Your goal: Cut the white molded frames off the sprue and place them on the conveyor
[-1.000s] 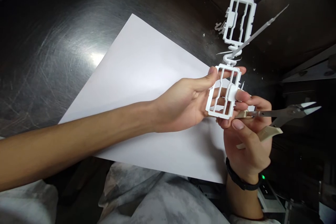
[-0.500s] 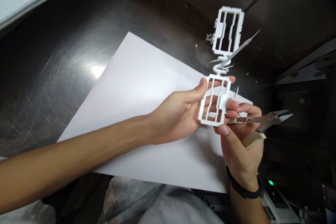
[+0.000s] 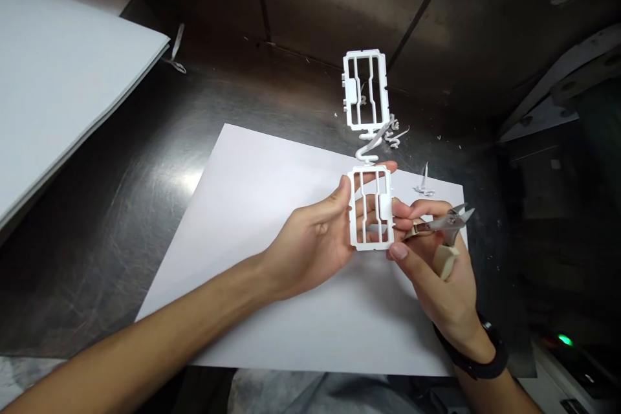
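A white plastic piece has two slotted rectangular frames, the near frame (image 3: 353,213) and the far frame (image 3: 387,87), joined by a curved link (image 3: 367,156). My left hand (image 3: 310,246) grips the near frame, thumb on its left edge and fingers behind it. Touching that frame's lower right corner is the thumb of my right hand (image 3: 436,272). The same hand also holds small cutting pliers (image 3: 449,218) in its palm, jaws apart and pointing right, pale handles partly hidden by the fingers. A white paper sheet (image 3: 233,207) lies beneath both hands.
White plastic scraps (image 3: 395,136) lie beyond the paper, and another scrap (image 3: 425,189) rests near its right edge. Stacked white sheets (image 3: 72,71) fill the upper left of the dark metal table (image 3: 97,207). A device with a green light (image 3: 565,339) stands at lower right.
The view has shifted, so the hands and white piece appear further left and lower. The piece looks more upright. Both hands keep their holds, and more of the stacked sheets shows.
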A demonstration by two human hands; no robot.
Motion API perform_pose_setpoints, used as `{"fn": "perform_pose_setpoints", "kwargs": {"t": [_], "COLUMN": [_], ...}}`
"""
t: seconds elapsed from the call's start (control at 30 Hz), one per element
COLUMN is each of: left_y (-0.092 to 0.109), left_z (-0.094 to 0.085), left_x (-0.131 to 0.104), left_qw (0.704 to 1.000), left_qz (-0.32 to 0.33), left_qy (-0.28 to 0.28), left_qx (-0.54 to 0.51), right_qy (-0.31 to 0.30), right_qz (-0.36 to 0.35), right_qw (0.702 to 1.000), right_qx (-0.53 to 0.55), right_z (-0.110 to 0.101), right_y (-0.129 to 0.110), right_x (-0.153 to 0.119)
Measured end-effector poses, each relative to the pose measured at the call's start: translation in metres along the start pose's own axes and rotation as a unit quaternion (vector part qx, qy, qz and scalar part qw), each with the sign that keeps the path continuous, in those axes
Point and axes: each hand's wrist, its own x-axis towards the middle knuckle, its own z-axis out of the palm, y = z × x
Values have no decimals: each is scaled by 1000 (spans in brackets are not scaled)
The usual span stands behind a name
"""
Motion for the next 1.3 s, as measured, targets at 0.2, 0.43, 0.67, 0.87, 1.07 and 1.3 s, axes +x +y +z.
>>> {"fn": "perform_pose_setpoints", "kwargs": {"t": [0.2, 0.43, 0.67, 0.87, 1.07, 1.3], "left_y": [2, 4, 3, -2, -5, -5], "left_z": [0, -1, 3, 0, 0, -6], "left_x": [0, 0, -6, -9, -7, -5], "left_qw": [1000, 1000, 998, 976, 963, 960], "left_qz": [-8, -19, -29, -123, -206, -219], "left_qy": [-1, 1, 33, 15, -9, -26], "left_qx": [6, -7, 46, 179, 172, 170], "right_qy": [-6, 10, 30, 121, 130, 114], "right_qz": [7, 8, -9, -31, -47, -48], "right_qw": [1000, 999, 999, 988, 983, 980], "right_qx": [-6, -41, -10, 95, 121, 155], "right_z": [1, 2, 1, -5, -8, -10], "right_y": [-3, -4, 2, 6, -2, -2], "right_x": [-1, -3, -2, 9, 11, 7]}}
